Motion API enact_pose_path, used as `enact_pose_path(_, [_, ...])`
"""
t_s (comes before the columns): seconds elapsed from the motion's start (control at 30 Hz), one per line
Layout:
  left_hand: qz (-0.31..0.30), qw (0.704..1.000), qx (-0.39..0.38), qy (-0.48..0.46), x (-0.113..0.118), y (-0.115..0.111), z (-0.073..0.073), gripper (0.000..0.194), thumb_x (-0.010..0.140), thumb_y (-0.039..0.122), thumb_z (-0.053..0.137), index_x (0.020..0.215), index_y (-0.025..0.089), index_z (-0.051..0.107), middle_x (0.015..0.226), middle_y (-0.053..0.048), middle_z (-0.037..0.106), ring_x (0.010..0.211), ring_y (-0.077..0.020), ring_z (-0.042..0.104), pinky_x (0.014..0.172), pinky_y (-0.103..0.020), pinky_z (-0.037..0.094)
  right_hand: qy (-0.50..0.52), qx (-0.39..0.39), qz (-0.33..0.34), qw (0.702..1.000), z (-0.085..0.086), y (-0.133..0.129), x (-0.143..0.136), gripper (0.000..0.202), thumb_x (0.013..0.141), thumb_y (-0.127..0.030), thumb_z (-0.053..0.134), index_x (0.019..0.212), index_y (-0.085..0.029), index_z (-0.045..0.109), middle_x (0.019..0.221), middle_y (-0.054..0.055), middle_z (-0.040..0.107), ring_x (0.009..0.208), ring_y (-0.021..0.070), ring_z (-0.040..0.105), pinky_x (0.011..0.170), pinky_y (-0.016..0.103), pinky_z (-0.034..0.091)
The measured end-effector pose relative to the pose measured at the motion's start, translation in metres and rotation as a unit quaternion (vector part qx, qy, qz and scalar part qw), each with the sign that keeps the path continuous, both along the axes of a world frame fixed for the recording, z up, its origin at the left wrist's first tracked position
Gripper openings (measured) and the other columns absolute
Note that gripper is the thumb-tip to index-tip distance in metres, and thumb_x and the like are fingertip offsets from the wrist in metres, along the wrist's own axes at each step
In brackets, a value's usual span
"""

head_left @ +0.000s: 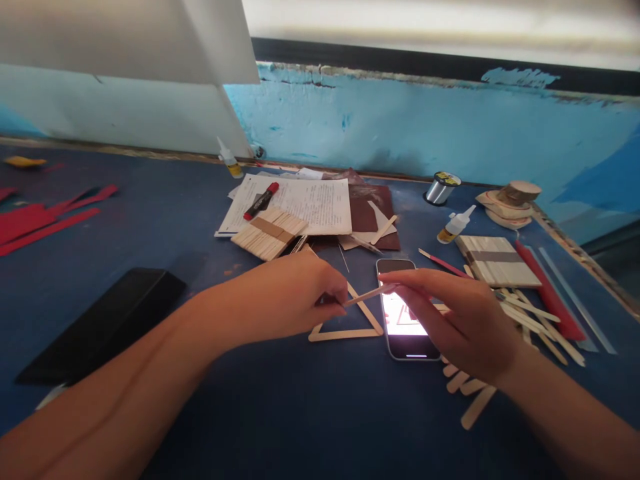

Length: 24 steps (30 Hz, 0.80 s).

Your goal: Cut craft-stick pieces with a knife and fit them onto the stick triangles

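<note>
A wooden craft stick (367,295) is held up between my two hands. My left hand (305,290) pinches its left end, with the fingers curled in. The thumb and fingertips of my right hand (460,320) close on its right end, above a lit phone (413,346). Below and behind the held stick, a frame of craft sticks (345,335) lies on the blue table, partly hidden by my left hand. Loose craft sticks (477,407) are scattered beside and under my right hand.
Behind the hands are papers (320,207), a red marker (261,201) and a banded stick bundle (270,233). To the right stand a glue bottle (456,225), a wire spool (442,189) and another bundle (499,260). A black object (105,327) lies left.
</note>
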<state>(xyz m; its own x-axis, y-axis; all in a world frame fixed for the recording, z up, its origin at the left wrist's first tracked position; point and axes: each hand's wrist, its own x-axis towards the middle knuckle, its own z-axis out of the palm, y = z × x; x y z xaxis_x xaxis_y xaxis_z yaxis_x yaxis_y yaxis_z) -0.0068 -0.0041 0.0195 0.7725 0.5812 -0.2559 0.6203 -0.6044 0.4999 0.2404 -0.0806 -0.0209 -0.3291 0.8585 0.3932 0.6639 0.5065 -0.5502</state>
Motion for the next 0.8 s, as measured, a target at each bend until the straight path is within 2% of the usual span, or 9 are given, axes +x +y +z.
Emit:
enact_pose_path(0.13, [0.011, 1.000, 0.008, 0.004, -0.0026, 0.0042, -0.0022, 0.018, 0.089, 0.024, 0.058, 0.085, 0.025, 0.075, 0.075, 0.001, 0.072, 0.064, -0.0160, 0.063, 0.056, -0.026, 0.038, -0.002, 0.018, -0.009, 1.000, -0.0014, -0.0007, 0.0009, 0.029, 0.099, -0.016, 0.058, 0.125, -0.026, 0.068, 0.113, 0.001, 0.079, 0.097, 0.0180, 0.076, 0.084, 0.031, 0.061])
enact_pose_path(0.47, [0.009, 1.000, -0.013, 0.006, -0.0034, 0.0054, -0.0042, 0.016, 0.087, 0.025, 0.060, 0.079, 0.024, 0.074, 0.073, 0.001, 0.071, 0.062, -0.0156, 0.061, 0.054, -0.026, 0.037, -0.038, -0.013, 0.066, 0.997, 0.0037, 0.0007, 0.0000, 0.037, 0.101, -0.014, 0.051, 0.135, -0.024, 0.061, 0.124, 0.005, 0.075, 0.105, 0.0196, 0.073, 0.086, 0.033, 0.059])
enact_pose_path(0.8, [-0.012, 1.000, -0.020, 0.005, -0.0038, 0.0045, -0.0039, 0.015, 0.085, 0.020, 0.062, 0.077, 0.024, 0.074, 0.067, 0.003, 0.068, 0.056, -0.0130, 0.060, 0.053, -0.026, 0.036, -0.042, -0.017, 0.085, 0.995, -0.0005, 0.0017, 0.0013, 0.048, 0.097, -0.005, 0.044, 0.137, -0.023, 0.061, 0.123, 0.007, 0.075, 0.104, 0.0203, 0.074, 0.084, 0.031, 0.059])
